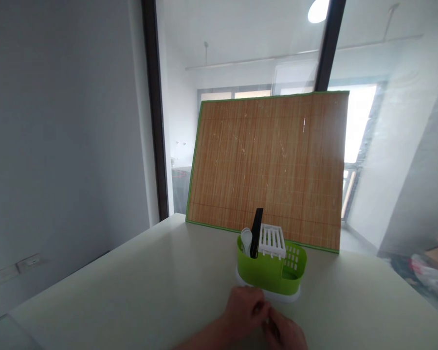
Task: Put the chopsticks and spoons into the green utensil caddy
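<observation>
My left hand (245, 312) is curled closed just in front of a green utensil caddy (261, 274). My right hand (285, 333), also closed, meets its fingertips at the bottom of the view. What the fingers hold, if anything, is hidden and slightly blurred. The caddy stands upright on a white base tray (282, 296). In its left end are white spoons (246, 238) and a long black stick-like item (256, 233) that leans upward. A white slotted rack (272, 239) with small hooks sits across the middle.
Both hands and caddy are over a white table (149, 287). A bamboo mat (268, 167) with green edging stands behind the caddy, in front of glass panels with dark frames (155, 107). A grey wall (65, 121) is at the left; boxes and bags (432, 267) lie beyond the table's right.
</observation>
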A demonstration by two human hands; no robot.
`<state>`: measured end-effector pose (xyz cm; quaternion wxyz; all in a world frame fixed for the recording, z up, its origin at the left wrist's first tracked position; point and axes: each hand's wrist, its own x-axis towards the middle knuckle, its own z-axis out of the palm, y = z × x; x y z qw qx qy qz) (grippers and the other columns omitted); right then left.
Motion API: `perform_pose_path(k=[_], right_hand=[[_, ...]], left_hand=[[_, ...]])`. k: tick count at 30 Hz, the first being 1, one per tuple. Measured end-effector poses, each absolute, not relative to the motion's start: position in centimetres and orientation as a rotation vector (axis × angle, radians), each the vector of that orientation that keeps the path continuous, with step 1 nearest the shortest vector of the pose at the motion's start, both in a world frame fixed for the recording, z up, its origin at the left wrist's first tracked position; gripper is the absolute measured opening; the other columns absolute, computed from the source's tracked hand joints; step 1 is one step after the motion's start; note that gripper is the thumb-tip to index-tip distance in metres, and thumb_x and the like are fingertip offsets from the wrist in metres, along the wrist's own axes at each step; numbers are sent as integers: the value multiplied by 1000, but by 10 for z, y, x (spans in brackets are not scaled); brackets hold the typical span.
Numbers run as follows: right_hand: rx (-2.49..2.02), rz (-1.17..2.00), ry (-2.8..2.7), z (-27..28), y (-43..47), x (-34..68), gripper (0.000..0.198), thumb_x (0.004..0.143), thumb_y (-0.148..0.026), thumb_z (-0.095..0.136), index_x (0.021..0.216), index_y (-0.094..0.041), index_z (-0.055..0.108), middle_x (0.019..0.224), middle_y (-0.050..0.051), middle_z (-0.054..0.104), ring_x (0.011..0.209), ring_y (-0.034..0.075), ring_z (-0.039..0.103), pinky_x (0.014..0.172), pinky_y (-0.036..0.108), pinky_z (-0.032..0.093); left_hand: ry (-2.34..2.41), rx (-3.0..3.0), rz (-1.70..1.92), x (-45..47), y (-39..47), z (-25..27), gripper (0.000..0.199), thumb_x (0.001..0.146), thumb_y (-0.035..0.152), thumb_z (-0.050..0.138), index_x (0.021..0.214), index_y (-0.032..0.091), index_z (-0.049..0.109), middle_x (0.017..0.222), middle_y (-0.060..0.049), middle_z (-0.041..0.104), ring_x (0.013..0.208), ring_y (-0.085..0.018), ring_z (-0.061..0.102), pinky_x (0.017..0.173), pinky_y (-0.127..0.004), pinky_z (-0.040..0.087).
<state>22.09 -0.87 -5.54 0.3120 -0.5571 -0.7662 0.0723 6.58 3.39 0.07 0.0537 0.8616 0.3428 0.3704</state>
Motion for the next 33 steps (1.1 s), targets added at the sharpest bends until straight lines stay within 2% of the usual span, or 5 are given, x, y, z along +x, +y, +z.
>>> perform_pose_path(k=[3, 6, 17, 25, 33], right_hand=[[-1530, 186, -2156, -55, -9, 224, 18, 76, -24, 45, 76, -25, 62, 69, 0, 68, 59, 17, 63, 50, 21, 36], [-1575, 204, -2171, -53, -10, 224, 20, 77, -21, 44, 79, -26, 63, 70, 0, 69, 62, 17, 63, 51, 21, 35], [-1558, 182, -2181, -56, -9, 225, 18, 76, -19, 45, 74, -24, 62, 66, -1, 68, 57, 16, 62, 48, 21, 30], [-1631, 231, -2189, -57, -7, 225, 19, 76, -17, 46, 78, -24, 62, 71, -1, 69, 64, 17, 63, 52, 22, 32], [-1620, 208, -2208, -56, -7, 225, 18, 76, -19, 45, 78, -24, 62, 70, 0, 69, 61, 16, 63, 50, 22, 32]], left_hand=[[1130, 2554, 900, 71, 23, -26, 26, 82, 24, 46, 60, 18, 58, 52, 3, 54, 46, -9, 45, 46, -20, 26], [1216, 2491, 802, 73, 25, -32, 30, 84, 25, 44, 62, 18, 62, 53, 2, 56, 48, -10, 47, 47, -21, 25], [1218, 2492, 771, 74, 29, -33, 30, 86, 26, 44, 65, 18, 64, 58, 1, 61, 51, -10, 49, 49, -22, 26], [1230, 2499, 667, 73, 32, -36, 37, 90, 31, 38, 70, 17, 65, 65, 0, 64, 55, -10, 51, 52, -21, 26], [1236, 2506, 629, 72, 31, -33, 38, 91, 33, 36, 72, 18, 65, 67, -1, 65, 58, -11, 53, 53, -22, 26]])
